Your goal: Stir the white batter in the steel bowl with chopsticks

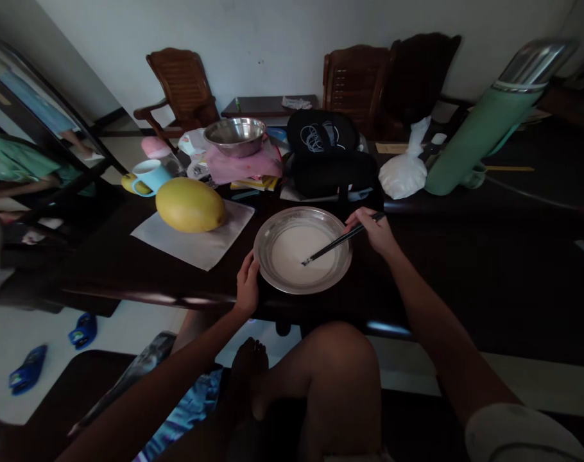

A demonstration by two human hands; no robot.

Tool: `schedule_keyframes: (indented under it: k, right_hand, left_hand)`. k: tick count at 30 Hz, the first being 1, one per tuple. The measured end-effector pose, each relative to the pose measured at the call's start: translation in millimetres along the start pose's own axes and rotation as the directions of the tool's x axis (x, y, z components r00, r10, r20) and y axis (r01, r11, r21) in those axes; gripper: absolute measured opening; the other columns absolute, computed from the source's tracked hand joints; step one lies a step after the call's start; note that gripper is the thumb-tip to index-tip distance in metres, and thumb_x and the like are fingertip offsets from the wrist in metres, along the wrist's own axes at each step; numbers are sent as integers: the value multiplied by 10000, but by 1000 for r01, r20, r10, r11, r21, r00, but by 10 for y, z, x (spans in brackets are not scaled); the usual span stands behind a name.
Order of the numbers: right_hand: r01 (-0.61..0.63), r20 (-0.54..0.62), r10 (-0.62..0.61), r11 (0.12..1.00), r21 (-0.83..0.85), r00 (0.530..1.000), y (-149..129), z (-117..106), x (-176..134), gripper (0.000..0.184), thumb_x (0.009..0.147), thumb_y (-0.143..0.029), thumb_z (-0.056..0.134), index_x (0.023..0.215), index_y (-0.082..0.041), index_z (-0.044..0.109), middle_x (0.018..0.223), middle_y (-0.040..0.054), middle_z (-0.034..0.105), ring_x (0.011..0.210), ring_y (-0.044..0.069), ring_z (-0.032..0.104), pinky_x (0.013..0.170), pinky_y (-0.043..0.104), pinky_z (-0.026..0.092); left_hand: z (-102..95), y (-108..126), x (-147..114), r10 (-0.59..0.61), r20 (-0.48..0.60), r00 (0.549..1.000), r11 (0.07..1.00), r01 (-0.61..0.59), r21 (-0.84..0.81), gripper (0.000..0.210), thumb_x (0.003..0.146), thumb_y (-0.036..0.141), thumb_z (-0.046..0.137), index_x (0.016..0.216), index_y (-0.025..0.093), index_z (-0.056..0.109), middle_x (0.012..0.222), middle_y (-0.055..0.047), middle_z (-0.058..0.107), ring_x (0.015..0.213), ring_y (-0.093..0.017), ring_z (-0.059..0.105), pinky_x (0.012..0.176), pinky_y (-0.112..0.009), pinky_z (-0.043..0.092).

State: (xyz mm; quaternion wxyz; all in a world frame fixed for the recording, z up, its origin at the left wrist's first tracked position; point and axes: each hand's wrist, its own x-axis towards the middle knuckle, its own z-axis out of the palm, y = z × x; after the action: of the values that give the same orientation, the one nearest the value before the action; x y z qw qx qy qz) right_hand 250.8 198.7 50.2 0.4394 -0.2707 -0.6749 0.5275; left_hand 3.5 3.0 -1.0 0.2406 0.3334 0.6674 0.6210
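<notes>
A metal bowl [273,234] with white batter-like liquid sits on the dark table [465,269] in front of me. My left hand [248,284] grips the bowl's near-left rim. My right hand [375,229] holds dark chopsticks [337,242] at the bowl's right rim. Their tips dip into the white liquid near the middle of the bowl.
A large yellow fruit [190,205] lies on a white sheet [186,242] to the left. Behind it stand a blue mug [149,176], a second metal bowl [235,135] on pink cloth, a black bag [326,154], a white plastic bag [403,172] and a green thermos [494,115]. Wooden chairs [183,86] line the wall.
</notes>
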Motion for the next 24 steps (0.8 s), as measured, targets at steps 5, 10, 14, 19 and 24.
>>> schedule_keyframes:
  k: [5, 10, 14, 19, 24]
  right_hand:
    - [13, 51, -10, 998, -62, 999, -25, 8, -4, 402, 850, -593, 589, 828, -214, 720, 746, 28, 755, 761, 192, 720, 791, 341, 558]
    - [-1, -52, -1, 1000, -23, 999, -38, -42, 6, 425, 846, -607, 581, 753, -210, 699, 632, 22, 729, 620, 176, 688, 711, 332, 556]
    - [3, 76, 2, 998, -55, 997, -36, 27, -20, 409, 848, -598, 588, 794, -214, 718, 707, 23, 752, 723, 189, 715, 774, 338, 557]
    - [14, -56, -18, 997, -72, 998, -29, -46, 10, 405, 843, -598, 596, 778, -214, 706, 703, 22, 749, 688, 181, 703, 722, 326, 554]
    - [13, 17, -12, 998, -60, 1000, -34, -16, -9, 426, 865, -599, 561, 752, -211, 696, 656, 19, 729, 656, 179, 690, 705, 326, 553]
  left_hand:
    - [2, -11, 6, -9, 0, 1000, 1000, 9, -30, 546, 832, 507, 562, 1212, 123, 642, 1283, -125, 654, 1242, -282, 556, 1092, -380, 384]
    - [2, -29, 9, -15, -1, 1000, 999, 14, -42, 532, 830, 500, 571, 1204, 129, 648, 1278, -124, 657, 1243, -283, 556, 1090, -380, 392]
    - [2, -40, 11, -14, -1, 1000, 998, 14, -54, 528, 831, 507, 573, 1203, 141, 656, 1299, -117, 647, 1258, -283, 546, 1103, -386, 376]
    - [-1, -55, 13, 7, -1, 1000, 1000, -7, -28, 516, 830, 505, 571, 1186, 144, 668, 1264, -113, 667, 1225, -279, 566, 1085, -387, 394]
    - [-7, -102, 25, -6, 0, 1000, 998, 6, -55, 517, 837, 502, 570, 1207, 153, 657, 1279, -108, 658, 1245, -284, 553, 1099, -392, 378]
